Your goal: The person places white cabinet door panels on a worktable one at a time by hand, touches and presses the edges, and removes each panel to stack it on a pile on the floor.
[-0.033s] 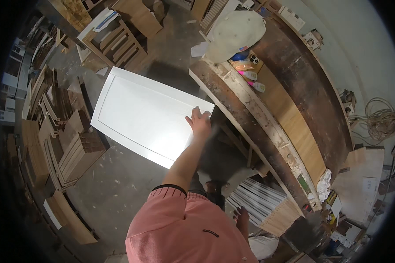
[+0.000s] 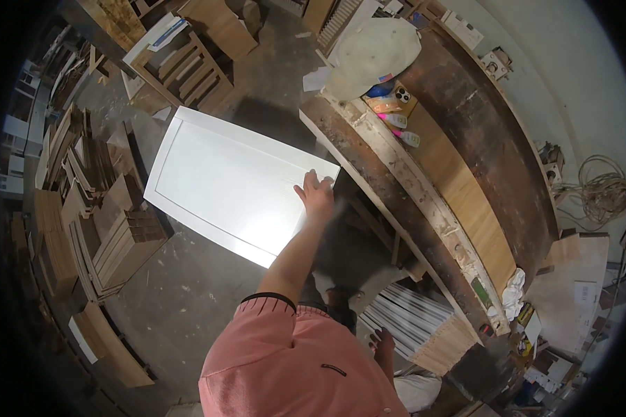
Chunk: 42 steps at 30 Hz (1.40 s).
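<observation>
My left hand (image 2: 318,198) rests on a white cabinet door (image 2: 219,179) with a recessed centre and a raised frame. Its fingers are spread over the door's right end, and the light makes a bright glare beside them. What supports the door from below is hidden. Lower down, my right hand (image 2: 382,344) hangs near a stack of white-faced boards (image 2: 410,313) with pale wooden edges. Its fingers look loosely bent and apart, with nothing visible in them; whether they touch the boards I cannot tell.
A long stained workbench (image 2: 396,163) runs along the right, bearing a pale cap (image 2: 375,55), small bottles (image 2: 403,128) and a crumpled white cloth (image 2: 514,293). Stacked brown panels (image 2: 122,247) stand at the left. A slatted wooden piece (image 2: 191,69) lies beyond the door.
</observation>
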### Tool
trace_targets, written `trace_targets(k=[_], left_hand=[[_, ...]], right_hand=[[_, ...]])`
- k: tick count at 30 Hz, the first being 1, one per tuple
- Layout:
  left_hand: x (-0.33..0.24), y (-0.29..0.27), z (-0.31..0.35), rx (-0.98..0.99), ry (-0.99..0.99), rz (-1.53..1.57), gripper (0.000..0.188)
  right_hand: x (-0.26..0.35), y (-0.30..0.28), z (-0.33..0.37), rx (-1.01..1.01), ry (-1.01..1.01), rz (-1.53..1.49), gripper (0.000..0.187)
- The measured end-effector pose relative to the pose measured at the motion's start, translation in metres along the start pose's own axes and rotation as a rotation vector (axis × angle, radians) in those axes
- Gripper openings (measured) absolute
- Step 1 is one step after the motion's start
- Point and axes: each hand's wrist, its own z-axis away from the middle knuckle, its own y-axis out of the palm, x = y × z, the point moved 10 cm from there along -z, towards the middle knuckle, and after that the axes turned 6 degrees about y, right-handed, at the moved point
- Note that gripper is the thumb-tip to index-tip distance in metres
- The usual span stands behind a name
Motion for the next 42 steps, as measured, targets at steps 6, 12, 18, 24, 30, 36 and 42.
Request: trace_targets(k=[6, 12, 18, 24, 30, 36, 42], left_hand=[[-0.006, -0.011, 0.003, -0.072, -0.005, 0.081, 0.048], [-0.007, -0.009, 0.000, -0.025, -0.017, 0.056, 0.051], [-0.008, -0.012, 0.001, -0.044, -0.029, 0.093, 0.047], [-0.012, -0.006, 0.000, 0.047, -0.024, 0.041, 0.049], [-0.013, -0.013, 0.001, -0.042, -0.026, 0.066, 0.041], [-0.014, -0.010, 0.000, 0.063, -0.035, 0.026, 0.045], [-0.010, -0.014, 0.003, -0.055, -0.045, 0.095, 0.036]], right_hand=[[0.004, 0.000, -0.003, -0.010, 0.008, 0.020, 0.044], [0.007, 0.003, -0.003, 0.015, -0.001, 0.033, 0.046], [0.012, 0.006, -0.005, 0.016, -0.009, 0.056, 0.048], [0.004, 0.004, -0.011, 0.008, 0.028, 0.056, 0.051], [0.007, 0.006, -0.008, 0.045, -0.022, 0.024, 0.050], [0.008, 0.008, -0.006, 0.045, -0.011, 0.017, 0.050], [0.015, 0.011, -0.004, 0.031, -0.009, 0.059, 0.051]])
